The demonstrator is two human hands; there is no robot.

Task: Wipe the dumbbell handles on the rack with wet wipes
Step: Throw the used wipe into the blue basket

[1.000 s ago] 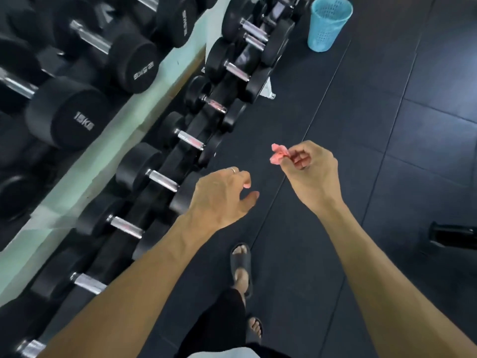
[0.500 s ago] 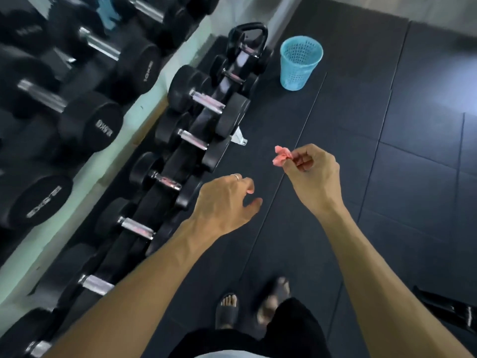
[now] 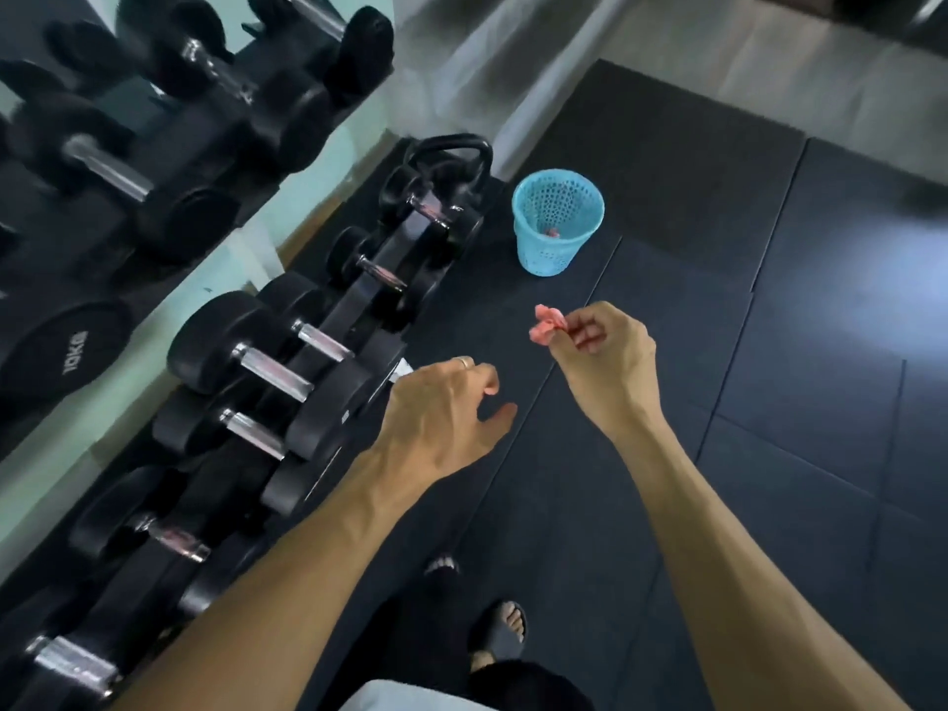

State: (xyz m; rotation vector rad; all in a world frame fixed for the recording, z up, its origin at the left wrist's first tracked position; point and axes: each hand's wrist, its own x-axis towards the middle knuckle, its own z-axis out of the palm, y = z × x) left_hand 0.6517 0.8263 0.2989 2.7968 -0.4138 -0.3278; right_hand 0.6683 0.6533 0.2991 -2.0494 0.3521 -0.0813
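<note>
Apparently done wiping, right hand (image 3: pixel 603 359) pinched crumpled pink wipe (image 3: pixel 547 325), left hand (image 3: pixel 441 418) loosely curled and empty; next likely drop into blue basket (image 3: pixel 556 225).

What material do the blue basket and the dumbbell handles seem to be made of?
Blue basket: probably moulded plastic, with a perforated lattice wall and a matte, even colour. Dumbbell handles: seemingly bare or chromed metal, silvery with bright reflections; any surface texture is too blurred to tell.

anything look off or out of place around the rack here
Nothing stands out. Dumbbells sit in the rack, the blue basket stands upright with a pink scrap inside, and the right hand pinches a crumpled pink wipe.
</note>
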